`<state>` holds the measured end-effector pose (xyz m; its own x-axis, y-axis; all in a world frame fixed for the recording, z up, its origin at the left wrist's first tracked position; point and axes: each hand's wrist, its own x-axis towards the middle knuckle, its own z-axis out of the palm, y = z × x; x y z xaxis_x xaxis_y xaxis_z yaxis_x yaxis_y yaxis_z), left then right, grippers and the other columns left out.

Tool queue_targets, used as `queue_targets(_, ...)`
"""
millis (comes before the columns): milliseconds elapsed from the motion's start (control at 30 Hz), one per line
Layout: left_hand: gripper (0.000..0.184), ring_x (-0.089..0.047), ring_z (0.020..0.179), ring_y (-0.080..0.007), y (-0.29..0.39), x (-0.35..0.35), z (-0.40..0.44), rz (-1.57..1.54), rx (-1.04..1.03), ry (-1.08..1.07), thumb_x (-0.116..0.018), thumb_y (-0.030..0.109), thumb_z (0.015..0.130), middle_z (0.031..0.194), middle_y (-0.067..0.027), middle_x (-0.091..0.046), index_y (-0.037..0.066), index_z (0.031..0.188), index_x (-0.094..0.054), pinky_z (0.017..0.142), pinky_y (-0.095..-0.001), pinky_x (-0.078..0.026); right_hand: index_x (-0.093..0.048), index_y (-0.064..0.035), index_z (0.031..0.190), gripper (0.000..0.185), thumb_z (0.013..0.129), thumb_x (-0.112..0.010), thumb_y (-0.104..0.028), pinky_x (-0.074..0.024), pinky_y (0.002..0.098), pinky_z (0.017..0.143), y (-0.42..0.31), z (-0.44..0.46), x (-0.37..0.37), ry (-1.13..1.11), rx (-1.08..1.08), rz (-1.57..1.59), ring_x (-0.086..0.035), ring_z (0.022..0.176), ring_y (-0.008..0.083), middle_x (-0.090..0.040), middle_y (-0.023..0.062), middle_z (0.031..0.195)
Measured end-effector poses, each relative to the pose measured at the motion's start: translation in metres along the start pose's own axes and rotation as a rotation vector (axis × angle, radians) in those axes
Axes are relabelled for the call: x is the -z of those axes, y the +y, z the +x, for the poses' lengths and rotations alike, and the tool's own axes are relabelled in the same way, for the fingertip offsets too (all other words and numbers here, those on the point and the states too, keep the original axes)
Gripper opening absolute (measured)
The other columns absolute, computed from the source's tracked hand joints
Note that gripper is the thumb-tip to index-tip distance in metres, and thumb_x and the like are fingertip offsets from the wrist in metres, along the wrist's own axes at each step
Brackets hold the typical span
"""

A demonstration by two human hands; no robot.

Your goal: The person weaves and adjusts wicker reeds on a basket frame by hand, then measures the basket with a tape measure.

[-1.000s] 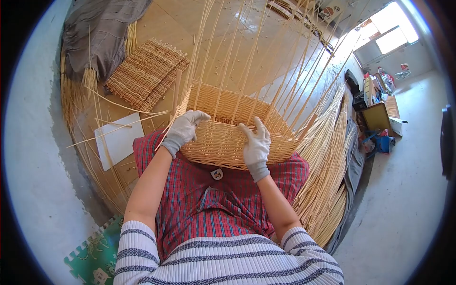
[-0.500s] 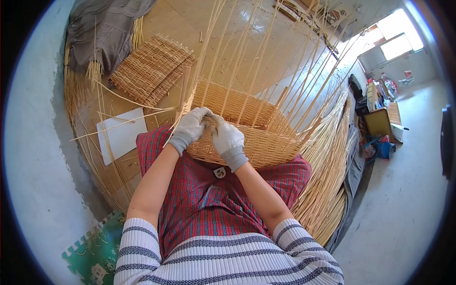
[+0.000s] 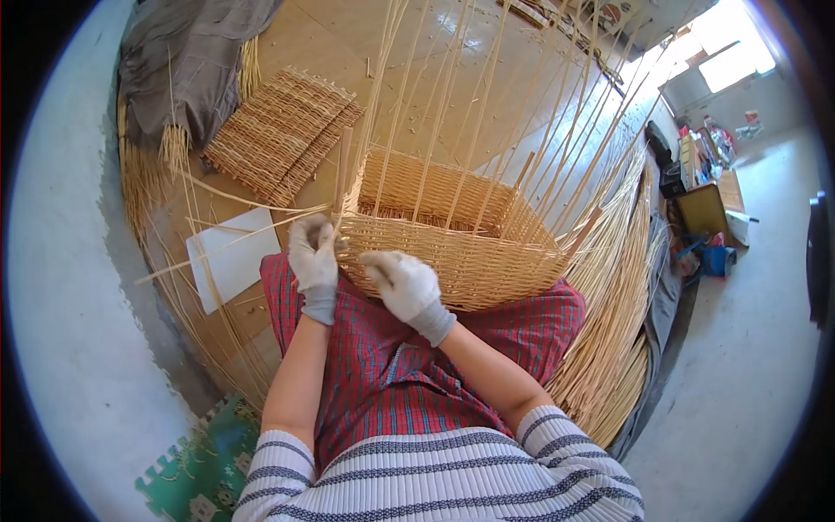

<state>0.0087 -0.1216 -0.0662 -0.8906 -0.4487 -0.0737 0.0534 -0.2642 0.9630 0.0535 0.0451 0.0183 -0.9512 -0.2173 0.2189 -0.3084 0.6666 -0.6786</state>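
Observation:
A half-woven wicker basket rests across my lap, its long thin stakes standing up from the walls. At its near left corner, beside a flat wooden upright, my left hand in a white glove is closed, thumb against fingers, on a wicker strand. My right hand, gloved too, hovers just in front of the near wall; its fingers are curled and smeared by motion, so I cannot tell whether they hold anything. Loose strands stick out leftward from the corner.
Two woven wicker panels lie on the floor at the upper left, near a white board. A big bundle of wicker strands lies to my right. Grey cloth covers another bundle. A cluttered low table stands farther right.
Both hands have left the near rim. My left hand has moved left and down to the corner; my right hand has dropped lower, in front of the wall.

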Motion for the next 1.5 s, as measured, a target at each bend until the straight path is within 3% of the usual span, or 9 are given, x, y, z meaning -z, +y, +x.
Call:
queue_targets(400, 0.019, -0.064, 0.076, -0.0116, 0.017, 0.044, 0.019, 0.127, -0.084, -0.121, -0.072, 0.013, 0.094, 0.088, -0.0047, -0.067, -0.002, 0.104, -0.065, 0.067, -0.0242, -0.054, -0.064, -0.0184, 0.122, 0.031, 0.092, -0.064, -0.027, -0.0543, 0.0396, 0.067, -0.078, 0.038, -0.043, -0.083, 0.388, -0.122, -0.066, 0.082, 0.0258, -0.064, 0.0054, 0.089)
queue_targets(600, 0.035, -0.065, 0.087, -0.0135, 0.069, 0.032, 0.07, 0.139, 0.192, -0.659, -0.067, 0.005, 0.095, 0.109, -0.006, -0.064, -0.003, 0.128, -0.059, 0.077, -0.026, -0.058, -0.067, -0.0168, 0.118, 0.028, 0.093, -0.064, -0.026, -0.055, 0.0383, 0.067, -0.069, 0.03, -0.045, -0.085, 0.429, -0.195, -0.066, 0.085, 0.023, -0.066, 0.004, 0.093)
queue_targets(800, 0.058, -0.06, 0.098, -0.0086, 0.054, 0.024, 0.129, 0.239, 0.378, -1.167, -0.084, 0.028, 0.084, 0.109, 0.0017, -0.064, 0.005, 0.132, -0.06, 0.083, -0.0251, -0.052, -0.07, -0.0154, 0.115, 0.025, 0.091, -0.066, -0.022, -0.0575, 0.0371, 0.072, -0.036, 0.002, -0.004, 0.089, 0.134, 0.078, -0.071, 0.086, 0.025, -0.073, 0.0058, 0.099)
queue_targets(1000, 0.026, -0.059, 0.098, -0.0095, 0.074, 0.006, 0.09, 0.347, 0.274, -0.92, -0.072, 0.016, 0.093, 0.105, 0.0001, -0.064, 0.004, 0.115, -0.062, 0.089, -0.0264, -0.05, -0.066, -0.0194, 0.13, 0.035, 0.096, -0.063, -0.014, -0.0566, 0.0397, 0.088, 0.004, 0.08, 0.01, 0.383, -0.071, -0.006, -0.068, 0.108, 0.0337, -0.065, 0.0188, 0.129)
queue_targets(1200, 0.017, -0.056, 0.089, -0.0081, 0.034, 0.012, 0.088, 0.32, 0.112, -0.812, -0.067, 0.011, 0.096, 0.097, 0.0004, -0.062, 0.006, 0.112, -0.062, 0.079, -0.0251, -0.05, -0.035, -0.0281, 0.154, 0.066, 0.095, -0.063, -0.019, -0.056, 0.0403, 0.088, -0.019, 0.161, 0.019, 0.089, -0.286, -0.357, -0.065, 0.115, 0.033, -0.062, 0.0173, 0.134)
queue_targets(1267, 0.017, -0.055, 0.088, -0.0078, 0.028, 0.012, 0.085, 0.373, 0.07, -0.77, -0.067, 0.011, 0.095, 0.096, 0.0004, -0.062, 0.007, 0.111, -0.062, 0.077, -0.025, -0.049, -0.033, -0.0176, 0.152, 0.061, 0.095, -0.054, -0.015, -0.0568, 0.0431, 0.08, -0.007, 0.136, 0.033, 0.262, -0.407, 0.191, -0.071, 0.099, 0.0289, -0.05, 0.0196, 0.146)
queue_targets(1333, 0.022, -0.053, 0.08, -0.0052, 0.029, 0.009, 0.081, 0.327, 0.138, -0.742, -0.069, 0.011, 0.095, 0.094, 0.0024, -0.06, 0.005, 0.114, -0.061, 0.071, -0.0212, -0.047, -0.046, -0.0088, 0.14, 0.042, 0.098, -0.052, -0.011, -0.0563, 0.0373, 0.077, 0.067, 0.082, 0.019, 0.451, 0.101, 1.088, -0.07, 0.081, 0.0207, -0.064, 0.0172, 0.13)
queue_targets(1400, 0.019, -0.052, 0.075, -0.0047, 0.027, 0.0, 0.067, 0.367, -0.013, -0.635, -0.073, 0.008, 0.091, 0.088, 0.0028, -0.059, 0.006, 0.105, -0.06, 0.066, -0.0207, -0.046, -0.056, -0.0057, 0.121, 0.02, 0.102, -0.051, -0.008, -0.0542, 0.0275, 0.067, 0.074, 0.029, 0.02, 0.39, -0.486, 0.484, -0.063, 0.072, 0.0128, -0.072, 0.011, 0.111)
queue_targets(1500, 0.025, -0.053, 0.074, -0.0048, 0.013, 0.001, 0.032, 0.284, -0.116, -0.128, -0.078, 0.004, 0.086, 0.082, 0.0032, -0.056, 0.009, 0.094, -0.054, 0.066, -0.0215, -0.047, -0.06, -0.007, 0.108, 0.008, 0.104, -0.053, -0.01, -0.0499, 0.0212, 0.056, 0.085, -0.007, 0.032, 0.318, -0.483, 1.039, -0.061, 0.069, 0.0091, -0.073, 0.0091, 0.103)
